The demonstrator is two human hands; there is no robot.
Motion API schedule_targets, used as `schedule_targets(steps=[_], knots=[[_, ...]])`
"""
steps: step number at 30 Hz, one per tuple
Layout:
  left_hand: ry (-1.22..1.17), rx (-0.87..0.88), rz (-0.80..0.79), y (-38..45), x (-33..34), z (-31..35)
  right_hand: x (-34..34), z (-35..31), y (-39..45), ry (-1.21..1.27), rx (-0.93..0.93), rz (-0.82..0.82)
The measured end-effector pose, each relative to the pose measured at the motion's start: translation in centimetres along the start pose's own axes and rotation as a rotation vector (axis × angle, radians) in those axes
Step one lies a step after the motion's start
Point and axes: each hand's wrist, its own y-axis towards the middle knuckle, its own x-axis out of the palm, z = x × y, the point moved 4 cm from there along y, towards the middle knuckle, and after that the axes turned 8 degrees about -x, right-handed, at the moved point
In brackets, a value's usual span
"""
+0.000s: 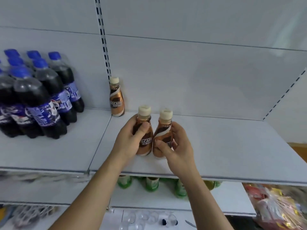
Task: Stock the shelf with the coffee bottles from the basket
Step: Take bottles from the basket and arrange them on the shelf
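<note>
On the white metal shelf (pixel 216 146), two brown plastic coffee bottles with cream caps stand side by side near the front edge, their bodies touching or nearly so. Left hand (pixel 127 140) grips the left coffee bottle (pixel 144 138): the thumb lies across the front of the label and the fingers (pixel 135 119) wrap round the far side. Right hand (pixel 176 145) grips the right coffee bottle (pixel 163 133): the thumb presses on the lower front and the remaining fingers curl round the right side. Both bottles are upright, with their bases at shelf level; contact with the shelf surface cannot be confirmed.

A third coffee bottle (pixel 116 97) of the same kind stands upright at the back of the shelf, against the rear panel, just beside the slotted upright (pixel 103 39). It is well apart from the two held bottles.

To the left, on the adjoining shelf section, a cluster of dark cola bottles with blue caps (pixel 38 97) stands upright. Below the shelf, green bottles (pixel 152 184) are partly visible on a lower level.
</note>
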Motion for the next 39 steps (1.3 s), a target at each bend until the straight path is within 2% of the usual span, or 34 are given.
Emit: schedule_targets(steps=[11, 14, 17, 21, 24, 27, 32, 39], knots=[[0.182, 0.044, 0.029, 3.0, -2.7, -0.2, 3.0, 2.4, 3.3, -0.073, -0.083, -0.050], [0.236, 0.049, 0.002, 3.9, -3.1, 0.2, 3.4, 2.9, 3.6, -0.115, -0.083, -0.051], [0.312, 0.040, -0.093, 4.5, -3.5, 0.7, 3.0, 2.5, 3.7, -0.199, -0.078, -0.085], [0.411, 0.141, -0.193, 4.9, -4.5, 3.0, 1.6, 0.2, 4.6, -0.408, -0.106, -0.151], [0.513, 0.284, -0.198, 6.0, -5.5, 5.5, 0.7, -3.0, 5.6, -0.607, -0.224, -0.185], [0.698, 0.396, -0.290, 7.2, -5.8, 7.8, 0.4, -5.4, 6.8, -0.741, -0.329, -0.223], [0.973, 0.426, -0.427, 8.5, -5.2, 9.5, 0.9, -6.2, 7.9, -0.788, -0.291, -0.279], [1.036, 0.455, -0.376, 10.7, -5.2, 10.4, 1.2, -5.8, 10.3, -0.831, -0.272, -0.281]])
